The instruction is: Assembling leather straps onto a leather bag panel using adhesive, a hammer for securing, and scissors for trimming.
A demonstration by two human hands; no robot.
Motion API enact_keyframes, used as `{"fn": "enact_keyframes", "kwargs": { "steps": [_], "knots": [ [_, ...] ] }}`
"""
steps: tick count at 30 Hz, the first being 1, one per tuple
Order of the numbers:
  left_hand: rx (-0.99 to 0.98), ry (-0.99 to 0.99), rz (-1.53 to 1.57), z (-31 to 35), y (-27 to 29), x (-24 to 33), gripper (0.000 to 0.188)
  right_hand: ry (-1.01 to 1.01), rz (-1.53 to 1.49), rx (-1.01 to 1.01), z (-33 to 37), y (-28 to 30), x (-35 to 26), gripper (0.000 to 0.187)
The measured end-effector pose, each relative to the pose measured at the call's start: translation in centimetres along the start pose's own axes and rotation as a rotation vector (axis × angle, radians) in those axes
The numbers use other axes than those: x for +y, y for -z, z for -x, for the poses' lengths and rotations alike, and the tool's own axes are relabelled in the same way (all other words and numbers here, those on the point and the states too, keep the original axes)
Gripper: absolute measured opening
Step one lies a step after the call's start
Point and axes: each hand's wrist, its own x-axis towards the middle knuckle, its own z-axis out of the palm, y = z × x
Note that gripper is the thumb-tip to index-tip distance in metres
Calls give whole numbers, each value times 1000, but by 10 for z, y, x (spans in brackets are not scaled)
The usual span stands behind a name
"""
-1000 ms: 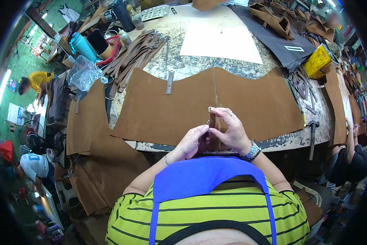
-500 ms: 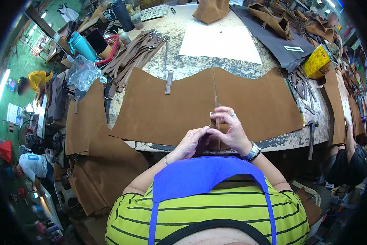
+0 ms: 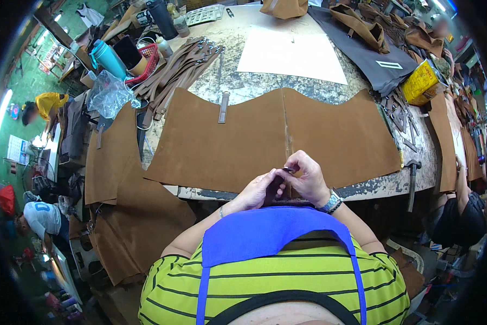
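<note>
While both hands meet at the near edge of the workbench (image 3: 238,86), the person is busy with one small dark piece (image 3: 276,187), probably a short leather strap or tab, pinched between them. The head view is the only one there is. The left hand (image 3: 257,190) cups the piece from below, fingers curled about it; the right hand (image 3: 307,177) closes over its top end, thumb and fingertips pressed together on it. Both grips are tight and closed on that piece, though just how it is folded I cannot tell, as the fingers hide most of it.

The piece sits just over the near edge of the large brown suede panel (image 3: 265,138) that lies spread flat across the bench, close to the panel's centre seam. On the panel's far side lies a small strap (image 3: 223,106); beyond that, a white paper sheet (image 3: 292,54). Left of the panel is a heap of brown straps (image 3: 181,67); off its right corner, a hammer (image 3: 411,176) at the bench edge.

To my eye the step in hand is shaping or pressing the small piece by finger. The next move would call for a steady pinch and careful lining up against the seam.
</note>
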Motion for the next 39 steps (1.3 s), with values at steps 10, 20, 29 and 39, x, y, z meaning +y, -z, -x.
{"fn": "enact_keyframes", "kwargs": {
  "steps": [10, 20, 29, 39],
  "knots": [
    [-5, -79, 54, 0, -3, 6, 44, 115, 78, -23, -6, -5, 0, 29],
    [76, -121, -52, 3, -6, 13, 39, 314, 146, 132, 1, -7, 8, 40],
    [44, -323, -214, -2, -3, 15, 35, -73, -132, 83, -1, -10, 7, 18],
    [1, -272, -96, 5, -13, 23, 34, -87, -139, 29, -5, -6, 1, 32]
  ]
}}
